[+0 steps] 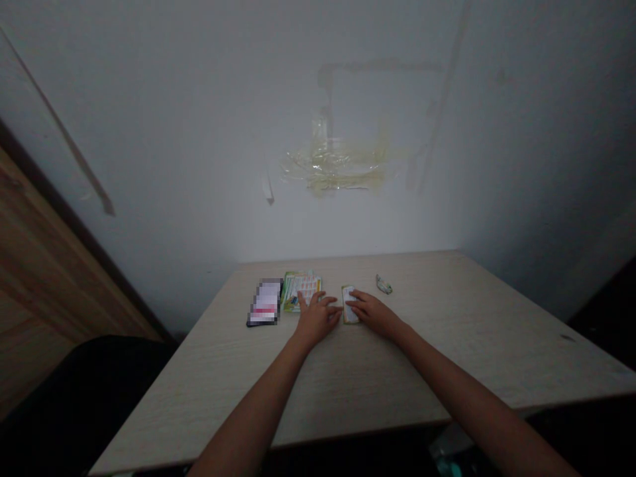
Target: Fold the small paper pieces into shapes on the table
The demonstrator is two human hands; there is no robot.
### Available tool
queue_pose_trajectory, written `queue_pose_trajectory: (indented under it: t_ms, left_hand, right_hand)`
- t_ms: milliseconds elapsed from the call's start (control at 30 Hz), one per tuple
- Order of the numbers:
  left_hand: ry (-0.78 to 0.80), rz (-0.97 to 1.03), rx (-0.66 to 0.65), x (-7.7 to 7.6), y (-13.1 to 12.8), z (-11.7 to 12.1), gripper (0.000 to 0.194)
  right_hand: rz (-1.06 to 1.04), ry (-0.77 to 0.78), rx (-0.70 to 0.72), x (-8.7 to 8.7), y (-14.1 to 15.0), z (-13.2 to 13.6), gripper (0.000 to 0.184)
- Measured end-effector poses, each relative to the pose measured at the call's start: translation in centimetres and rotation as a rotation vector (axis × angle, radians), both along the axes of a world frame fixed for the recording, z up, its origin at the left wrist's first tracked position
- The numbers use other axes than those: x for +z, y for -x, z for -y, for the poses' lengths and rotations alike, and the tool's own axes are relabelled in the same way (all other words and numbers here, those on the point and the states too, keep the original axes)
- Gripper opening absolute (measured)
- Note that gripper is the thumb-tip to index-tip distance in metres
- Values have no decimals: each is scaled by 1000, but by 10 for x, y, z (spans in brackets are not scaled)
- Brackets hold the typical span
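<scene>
A narrow folded piece of printed paper [350,317], white with a green-yellow edge, lies flat on the table. My right hand [373,311] rests over its right side, fingers stretched out and pressing on it. My left hand [316,320] has its fingers spread. Its fingertips reach close to the paper's left edge; whether they touch is too small to tell. Under and behind the left hand's thumb and fingers is a larger printed sheet or leaflet [303,285] in green and white. Neither hand is wrapped around anything.
A phone [265,303] with a lit, blurred screen lies left of the leaflet. Further back on the right is a small crumpled or folded printed piece [384,285]. The pale wooden table [437,285] meets a wall [199,165] with old tape [342,169].
</scene>
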State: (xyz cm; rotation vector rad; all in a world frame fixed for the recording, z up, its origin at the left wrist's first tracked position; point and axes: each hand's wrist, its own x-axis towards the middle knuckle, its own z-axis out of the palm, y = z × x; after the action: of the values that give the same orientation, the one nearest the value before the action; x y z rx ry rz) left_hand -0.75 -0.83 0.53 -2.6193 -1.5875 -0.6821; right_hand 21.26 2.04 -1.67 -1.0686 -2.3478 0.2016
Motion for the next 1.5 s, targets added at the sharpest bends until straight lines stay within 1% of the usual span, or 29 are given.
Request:
queue_pose_trajectory:
  t_ms: [267, 467, 567, 733, 800, 967, 1233, 1500]
  left_hand:
    - [6, 6, 5, -1, 0, 0, 22]
    - [-8, 2, 17, 1, -1, 1, 22]
    - [-12, -14, 18, 4, -1, 2, 21]
    - [-38, -24, 4, 6, -1, 3, 19]
    - [-48, -19, -6, 5, -1, 2, 19]
    - [-28, 4, -2, 2, 1, 0, 21]
    - [4, 13, 9, 0, 2, 0, 22]
    - [17, -6, 17, 0, 3, -1, 25]
  right_hand:
    - [23, -40, 1, 0, 1, 1, 33]
    - [44, -64, 7, -2, 3, -2, 32]
    - [15, -35, -1, -1, 3, -1, 32]
    - [-140, 82, -32, 2, -1, 0, 32]
    - [-159, 102, -33, 1, -1, -1, 31]
    - [-124, 84, -21, -2, 0, -3, 28]
    - [-75, 60, -11, 2, 1, 2, 30]
    - [-42, 31, 2, 0, 1, 1, 33]
